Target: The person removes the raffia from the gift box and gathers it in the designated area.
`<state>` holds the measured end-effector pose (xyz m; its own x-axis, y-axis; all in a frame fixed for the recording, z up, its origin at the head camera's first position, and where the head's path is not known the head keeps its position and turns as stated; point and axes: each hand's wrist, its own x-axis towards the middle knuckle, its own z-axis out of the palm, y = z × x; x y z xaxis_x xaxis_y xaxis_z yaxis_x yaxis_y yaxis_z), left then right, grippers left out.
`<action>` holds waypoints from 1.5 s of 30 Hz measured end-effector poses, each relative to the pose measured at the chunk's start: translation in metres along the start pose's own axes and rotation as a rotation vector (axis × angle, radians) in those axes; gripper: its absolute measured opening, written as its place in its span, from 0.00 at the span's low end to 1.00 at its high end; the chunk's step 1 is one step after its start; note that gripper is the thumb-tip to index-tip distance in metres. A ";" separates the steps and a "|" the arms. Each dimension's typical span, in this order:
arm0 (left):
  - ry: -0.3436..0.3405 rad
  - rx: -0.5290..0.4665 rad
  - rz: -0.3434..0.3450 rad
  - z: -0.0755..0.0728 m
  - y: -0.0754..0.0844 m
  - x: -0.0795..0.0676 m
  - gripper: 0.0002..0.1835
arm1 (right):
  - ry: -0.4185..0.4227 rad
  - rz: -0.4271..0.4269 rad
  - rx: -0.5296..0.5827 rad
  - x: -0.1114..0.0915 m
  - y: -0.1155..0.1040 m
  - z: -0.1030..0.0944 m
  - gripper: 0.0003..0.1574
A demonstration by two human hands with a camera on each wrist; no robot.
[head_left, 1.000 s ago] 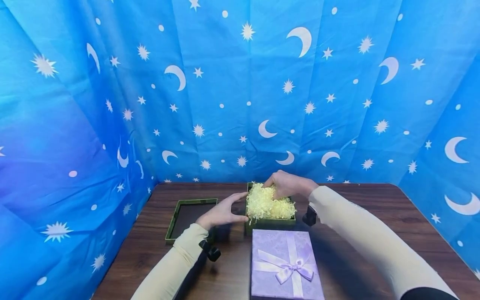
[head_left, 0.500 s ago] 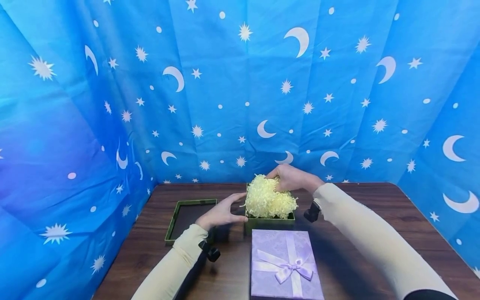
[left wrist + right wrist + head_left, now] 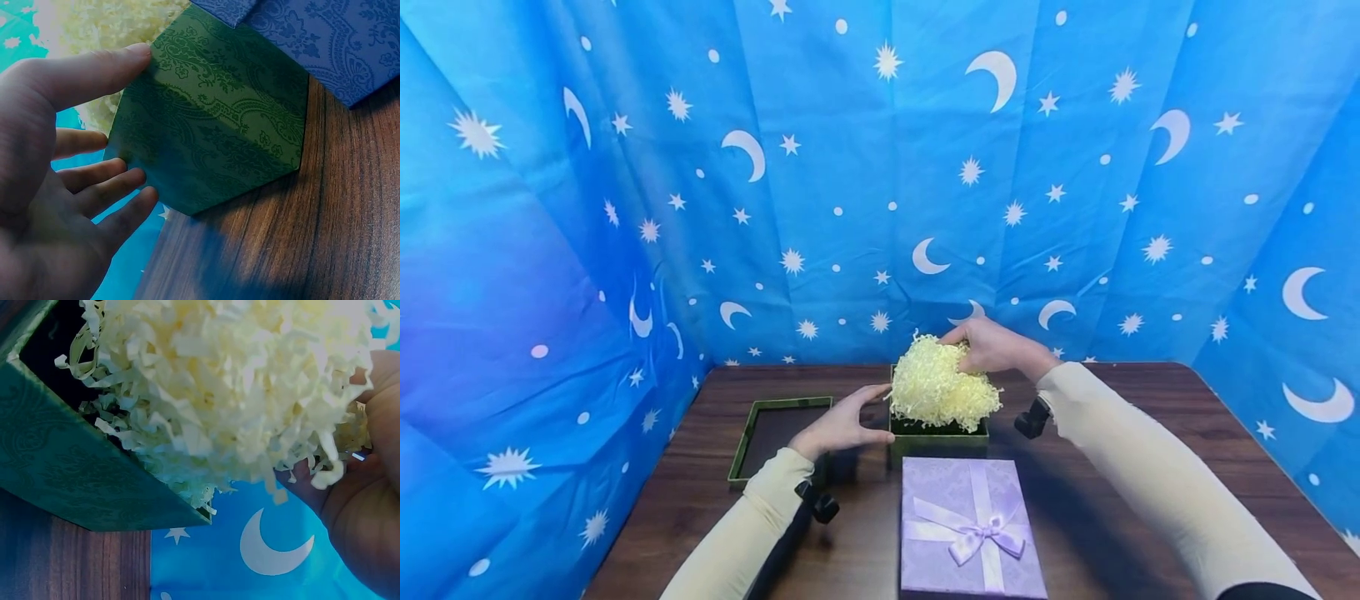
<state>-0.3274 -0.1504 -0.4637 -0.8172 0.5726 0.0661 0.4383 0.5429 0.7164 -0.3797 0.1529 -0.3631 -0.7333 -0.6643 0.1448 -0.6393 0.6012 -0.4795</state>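
Note:
A clump of pale yellow shredded paper (image 3: 936, 385) rises from the open green box (image 3: 936, 442) at the back of the table. My right hand (image 3: 996, 346) grips the clump from its right side; in the right wrist view the shredded paper (image 3: 219, 381) bulges over the box rim and hides most of the fingers. At the box's left side my left hand (image 3: 842, 423) has its thumb and fingers spread, with fingertips at the rim. The left wrist view shows the thumb and fingers of this hand (image 3: 69, 150) against the patterned green box wall (image 3: 212, 119).
A shallow green box lid (image 3: 781, 442) lies upturned left of the box, partly behind the left hand. In front stands a closed lilac gift box (image 3: 947, 508) with a ribbon bow. A blue curtain (image 3: 820, 167) with moons and stars surrounds the brown wooden table (image 3: 1097, 475).
My right hand has risen and shifted slightly right, lifting the shredded paper with it, so the dark inside of the box shows below. The left hand has stayed at the box's left side.

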 end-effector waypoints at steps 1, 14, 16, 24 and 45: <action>0.001 -0.004 0.002 0.000 0.000 0.000 0.47 | 0.006 0.002 -0.004 0.000 0.000 -0.001 0.32; 0.008 -0.004 -0.002 -0.001 -0.001 -0.001 0.47 | 0.043 0.094 0.074 -0.013 -0.004 -0.016 0.35; 0.009 -0.018 0.002 0.000 -0.002 -0.001 0.47 | 0.048 0.092 0.065 -0.015 -0.003 -0.018 0.35; 0.014 -0.020 0.012 0.002 -0.002 -0.002 0.46 | 0.074 0.125 0.088 -0.029 -0.001 -0.025 0.38; 0.001 -0.041 0.011 0.001 0.000 -0.002 0.47 | 0.183 0.143 0.097 -0.068 0.013 -0.044 0.40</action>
<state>-0.3257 -0.1507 -0.4645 -0.8129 0.5775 0.0749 0.4314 0.5109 0.7436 -0.3485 0.2250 -0.3405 -0.8500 -0.4788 0.2195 -0.5072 0.6318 -0.5861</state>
